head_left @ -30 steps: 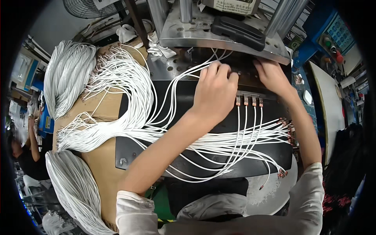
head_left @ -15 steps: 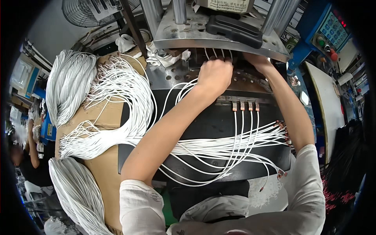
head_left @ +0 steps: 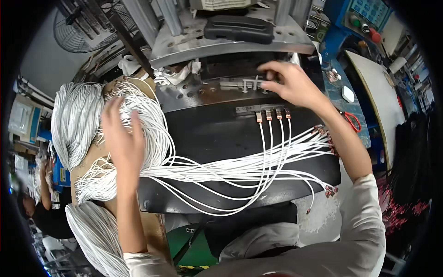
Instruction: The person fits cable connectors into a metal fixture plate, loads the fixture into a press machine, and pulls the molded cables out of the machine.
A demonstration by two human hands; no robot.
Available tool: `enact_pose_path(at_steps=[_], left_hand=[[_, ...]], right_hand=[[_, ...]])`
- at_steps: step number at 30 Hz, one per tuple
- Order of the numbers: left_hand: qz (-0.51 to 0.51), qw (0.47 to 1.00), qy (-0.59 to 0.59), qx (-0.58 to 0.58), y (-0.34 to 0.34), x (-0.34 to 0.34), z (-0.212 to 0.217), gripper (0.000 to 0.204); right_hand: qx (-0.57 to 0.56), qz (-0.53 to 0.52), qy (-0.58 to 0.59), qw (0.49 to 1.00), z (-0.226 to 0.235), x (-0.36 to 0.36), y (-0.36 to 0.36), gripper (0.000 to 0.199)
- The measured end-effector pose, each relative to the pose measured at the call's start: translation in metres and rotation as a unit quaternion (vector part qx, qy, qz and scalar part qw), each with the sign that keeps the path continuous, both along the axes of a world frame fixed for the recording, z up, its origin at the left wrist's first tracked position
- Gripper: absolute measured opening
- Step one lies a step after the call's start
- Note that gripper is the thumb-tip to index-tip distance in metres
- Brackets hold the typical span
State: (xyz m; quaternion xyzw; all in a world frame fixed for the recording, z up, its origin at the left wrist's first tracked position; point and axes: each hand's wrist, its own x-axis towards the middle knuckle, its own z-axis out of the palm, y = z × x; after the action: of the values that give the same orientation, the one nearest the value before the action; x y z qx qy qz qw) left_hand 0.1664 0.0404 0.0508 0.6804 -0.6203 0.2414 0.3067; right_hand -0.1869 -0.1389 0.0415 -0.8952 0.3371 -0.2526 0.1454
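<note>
My left hand (head_left: 121, 134), blurred by motion, is over the pile of white cables (head_left: 154, 134) on the left, its fingers spread and nothing seen in them. My right hand (head_left: 293, 85) is in front of the press, finger and thumb apart. Its thumb tip is beside a metal mould bar (head_left: 230, 85) with small pale plastic pieces (head_left: 251, 84) standing on it; whether it touches them I cannot tell. Nearer to me, a row of several cable ends with metal-and-orange connectors (head_left: 269, 115) sits in a second metal bar (head_left: 244, 110), their white leads curving down over the black table.
The press's upper steel plate (head_left: 230, 48), with a black handle-like part (head_left: 239, 29), overhangs the work. Grey-white cable bundles (head_left: 76, 124) lie at the left on cardboard. Red-handled scissors (head_left: 353, 121) and a blue control box (head_left: 364, 14) are at the right. Another person (head_left: 50, 212) is far left.
My left hand has left the press and swung left over the cable pile. The cables it held at the press are gone from there. My right hand has come out from under the plate.
</note>
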Motion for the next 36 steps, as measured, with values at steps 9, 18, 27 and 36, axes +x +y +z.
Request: enact_pose_path(at_steps=[9, 18, 27, 36], left_hand=[[-0.308, 0.933, 0.050, 0.178, 0.048, -0.153, -0.014, 0.042], [-0.303, 0.911, 0.023, 0.277, -0.013, -0.220, -0.027, 0.047], [-0.316, 0.945, 0.016, 0.078, -0.073, -0.177, -0.026, 0.025], [-0.233, 0.965, 0.001, 0.122, -0.133, -0.147, -0.036, 0.034]], right_hand=[[0.395, 0.116, 0.077, 0.908, 0.044, -0.097, 0.020, 0.022], [0.178, 0.011, 0.151, 0.972, 0.010, -0.043, 0.034, 0.028], [0.222, -0.099, -0.100, 0.965, 0.018, 0.025, -0.045, 0.032], [0.117, 0.175, -0.311, 0.927, -0.068, 0.001, -0.165, 0.041]])
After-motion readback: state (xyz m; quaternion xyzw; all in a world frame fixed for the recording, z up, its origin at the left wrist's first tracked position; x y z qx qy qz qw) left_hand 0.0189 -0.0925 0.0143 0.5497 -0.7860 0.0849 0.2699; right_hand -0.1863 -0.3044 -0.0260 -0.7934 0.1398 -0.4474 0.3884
